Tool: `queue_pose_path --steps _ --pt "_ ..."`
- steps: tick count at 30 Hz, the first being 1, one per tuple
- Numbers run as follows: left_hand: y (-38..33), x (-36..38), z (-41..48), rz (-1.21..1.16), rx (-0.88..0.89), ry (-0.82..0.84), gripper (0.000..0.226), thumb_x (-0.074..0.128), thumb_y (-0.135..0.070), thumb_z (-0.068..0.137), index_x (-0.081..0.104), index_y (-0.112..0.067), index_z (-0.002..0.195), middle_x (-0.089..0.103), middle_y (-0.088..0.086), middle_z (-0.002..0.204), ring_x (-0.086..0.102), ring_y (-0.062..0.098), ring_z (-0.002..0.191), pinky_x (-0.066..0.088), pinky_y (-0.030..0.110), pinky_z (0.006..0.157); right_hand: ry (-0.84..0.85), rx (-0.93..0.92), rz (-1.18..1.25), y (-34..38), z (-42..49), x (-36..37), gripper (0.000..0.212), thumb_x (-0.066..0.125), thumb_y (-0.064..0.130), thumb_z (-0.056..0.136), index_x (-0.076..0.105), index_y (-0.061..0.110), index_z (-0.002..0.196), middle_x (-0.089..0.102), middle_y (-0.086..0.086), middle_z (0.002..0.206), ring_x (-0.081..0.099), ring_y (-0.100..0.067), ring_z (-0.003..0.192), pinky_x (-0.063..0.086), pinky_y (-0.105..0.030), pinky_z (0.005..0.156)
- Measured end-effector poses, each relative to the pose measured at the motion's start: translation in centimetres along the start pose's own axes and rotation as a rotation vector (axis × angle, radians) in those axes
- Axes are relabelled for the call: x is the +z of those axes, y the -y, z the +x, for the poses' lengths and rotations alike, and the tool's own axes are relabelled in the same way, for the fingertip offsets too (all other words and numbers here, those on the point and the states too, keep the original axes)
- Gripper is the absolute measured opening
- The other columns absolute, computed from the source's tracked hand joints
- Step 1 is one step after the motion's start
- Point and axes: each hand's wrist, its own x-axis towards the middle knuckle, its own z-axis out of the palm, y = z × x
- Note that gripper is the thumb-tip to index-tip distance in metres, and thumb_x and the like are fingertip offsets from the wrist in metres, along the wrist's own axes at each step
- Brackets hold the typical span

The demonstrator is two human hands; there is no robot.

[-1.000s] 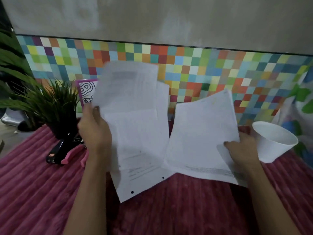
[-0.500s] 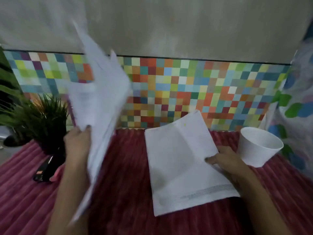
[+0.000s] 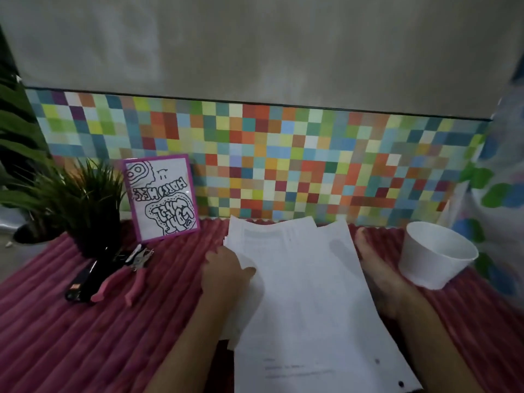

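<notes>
Two hands on one job, head view: you're squaring a paper stack (image 3: 306, 293) that lies mid-scene on the red ribbed cloth (image 3: 85, 336).

- **Left hand** (image 3: 226, 272): at the stack's left edge, with the thumb on top of the sheets. The other fingers are curled at the edge, so it looks like a pinch.
- **Right hand** (image 3: 377, 279): along the right edge, fingers straight and pressed together, pointing far. It holds nothing.

The far ends of the sheets are fanned, not flush. To do it well, loosen the left pinch, push both side edges inward together, then tap the near end level. Mind the white cup (image 3: 436, 256) just right of your right hand.

The stack's long axis runs near to far, with the far end leaning slightly left. Punched holes (image 3: 401, 383) sit at the near right corner.
</notes>
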Motion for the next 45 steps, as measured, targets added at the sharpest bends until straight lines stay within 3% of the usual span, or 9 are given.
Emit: queue_pose_path --steps 2,5,9,13,17,27,31,40,45 --pt "0.2 -0.8 0.4 -0.366 -0.012 0.117 0.052 0.073 -0.037 0.08 0.058 -0.002 0.115 0.06 0.011 0.121 0.058 0.024 0.106 0.049 0.032 0.088 0.107 0.033 -0.046 -0.9 0.4 -0.4 0.021 0.055 0.036 0.094 0.066 0.018 0.095 0.072 0.008 0.081 0.07 0.0 0.07 0.05 -0.017 0.061" --pt "-0.1 -2.1 0.0 -0.691 -0.024 0.179 0.023 0.072 -0.029 0.083 0.062 -0.011 0.094 0.064 0.003 0.097 0.058 0.015 0.08 0.047 0.024 0.061 0.141 0.043 -0.13 -1.9 0.2 -0.6 0.034 0.07 0.009 0.083 0.066 -0.002 0.115 0.075 -0.011 0.099 0.074 -0.019 0.075 0.056 -0.027 0.058" --pt "-1.6 -3.6 -1.2 -0.953 0.237 -0.123 0.035 0.053 -0.026 0.096 0.05 -0.014 0.129 0.058 0.002 0.128 0.056 0.017 0.117 0.044 0.032 0.1 -0.024 -0.236 -0.093 0.2 -0.9 0.1 0.036 0.063 -0.002 0.087 0.061 0.008 0.122 0.073 -0.002 0.105 0.073 -0.011 0.081 0.057 -0.021 0.061" --pt "-3.9 -10.0 -3.7 -1.065 0.621 -0.389 0.03 0.05 -0.032 0.097 0.044 -0.025 0.126 0.057 -0.011 0.128 0.053 0.008 0.121 0.042 0.04 0.106 -0.086 -0.595 -0.039 4.7 -3.0 0.6 0.033 0.06 0.004 0.091 0.06 0.015 0.123 0.072 0.002 0.112 0.07 -0.016 0.1 0.056 -0.033 0.081" --pt "-5.0 -13.2 -5.7 -1.218 0.787 -0.41 0.024 0.055 -0.03 0.094 0.043 -0.031 0.115 0.058 -0.013 0.119 0.058 0.011 0.114 0.047 0.042 0.099 -0.164 -0.754 0.08 6.9 -4.9 2.2 0.035 0.056 0.01 0.081 0.06 0.019 0.115 0.069 0.016 0.099 0.065 -0.005 0.094 0.051 -0.025 0.078" --pt "-2.3 -10.2 -5.6 -1.223 0.572 -0.355 0.029 0.069 -0.025 0.086 0.054 -0.035 0.109 0.066 -0.022 0.107 0.062 -0.004 0.102 0.05 0.02 0.087 -0.026 -0.758 0.064 4.4 -4.5 2.9 0.031 0.052 0.001 0.077 0.058 0.016 0.104 0.066 0.008 0.094 0.063 -0.011 0.091 0.052 -0.025 0.072" --pt "-0.9 -7.3 -5.4 -1.263 0.472 -0.255 0.029 0.071 -0.013 0.083 0.064 -0.022 0.109 0.073 -0.008 0.105 0.068 0.01 0.1 0.054 0.039 0.093 -0.09 -0.641 -0.041 1.6 -4.2 3.1 0.029 0.053 -0.008 0.082 0.062 0.017 0.095 0.07 0.017 0.079 0.066 0.0 0.076 0.05 -0.014 0.06" --pt "-2.1 -6.8 -4.8 -1.344 0.491 -0.238 0.024 0.069 -0.008 0.085 0.066 -0.023 0.103 0.074 -0.01 0.098 0.07 0.008 0.093 0.056 0.02 0.074 -0.288 -0.61 0.025 1.2 -4.2 3.4 0.031 0.048 -0.009 0.087 0.063 0.016 0.096 0.067 0.016 0.081 0.062 -0.001 0.076 0.048 -0.01 0.06" --pt "-0.5 -3.4 -4.2 -1.286 0.319 -0.09 0.022 0.074 -0.016 0.081 0.067 -0.025 0.099 0.073 -0.01 0.095 0.07 0.005 0.091 0.053 0.013 0.066 -0.297 -0.373 0.075 -3.6 -2.9 3.1 0.034 0.05 -0.01 0.084 0.069 0.017 0.083 0.072 0.004 0.08 0.065 -0.025 0.085 0.051 -0.033 0.07"
